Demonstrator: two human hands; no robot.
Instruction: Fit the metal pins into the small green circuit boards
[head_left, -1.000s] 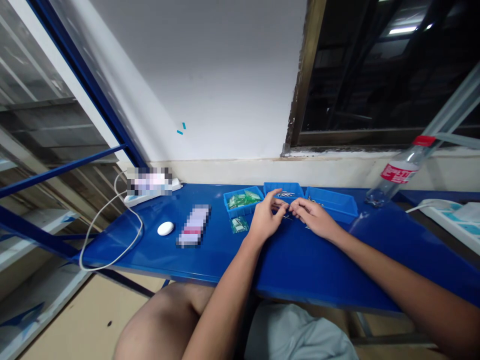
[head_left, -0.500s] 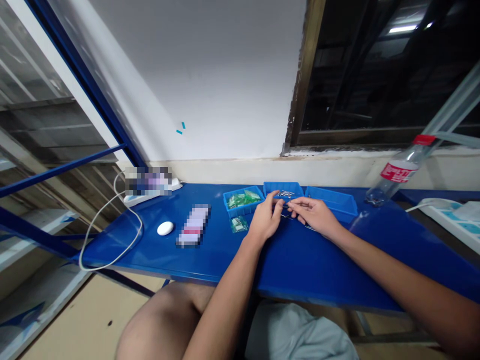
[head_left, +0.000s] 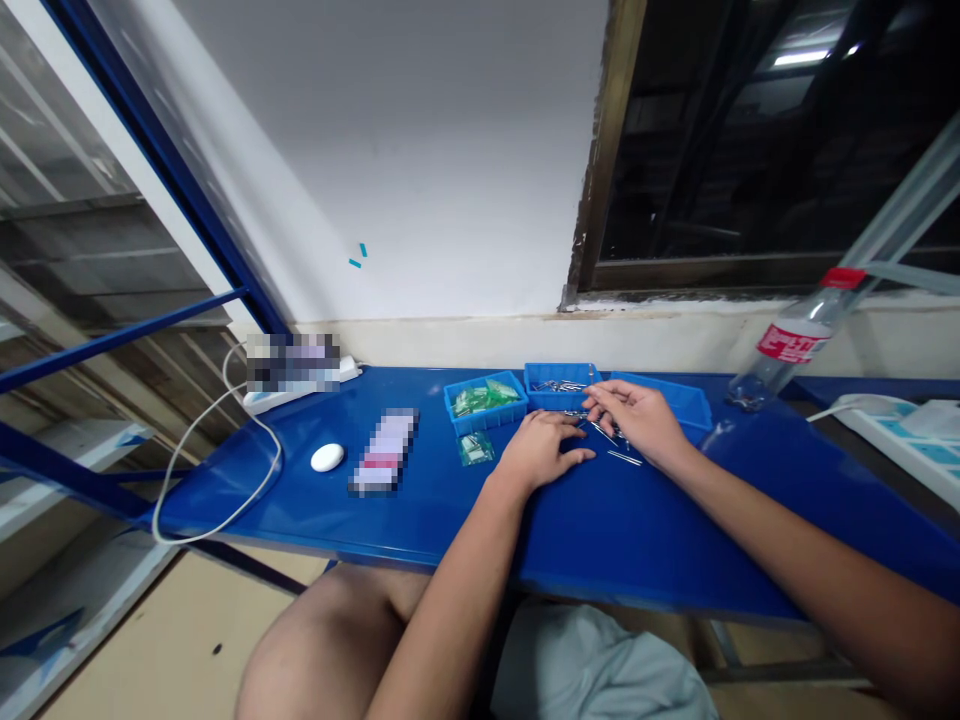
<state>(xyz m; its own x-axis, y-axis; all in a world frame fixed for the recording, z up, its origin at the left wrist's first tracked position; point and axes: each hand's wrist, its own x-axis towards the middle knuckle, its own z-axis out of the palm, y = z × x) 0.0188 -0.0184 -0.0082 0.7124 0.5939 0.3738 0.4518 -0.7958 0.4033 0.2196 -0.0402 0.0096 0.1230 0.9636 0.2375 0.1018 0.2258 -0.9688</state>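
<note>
My left hand lies on the blue table with fingers forward and thumb held apart. Beside it, my right hand is raised a little, thumb and fingertips pinched; whatever is between them is too small to make out. Thin metal rods lie on the table below my right hand, and more small metal pieces show between the hands. Behind the hands, a blue bin holds several small metal pieces. To its left, another blue bin contains green packets.
A third blue bin stands partly behind my right hand. One clear packet, a blurred-out flat object and a white oval case lie left. At right stand a plastic bottle and a power strip.
My hands have moved apart. The left has lowered onto the table with fingers spread, while the right has shifted slightly right, uncovering the middle bin and the metal pieces on the table.
</note>
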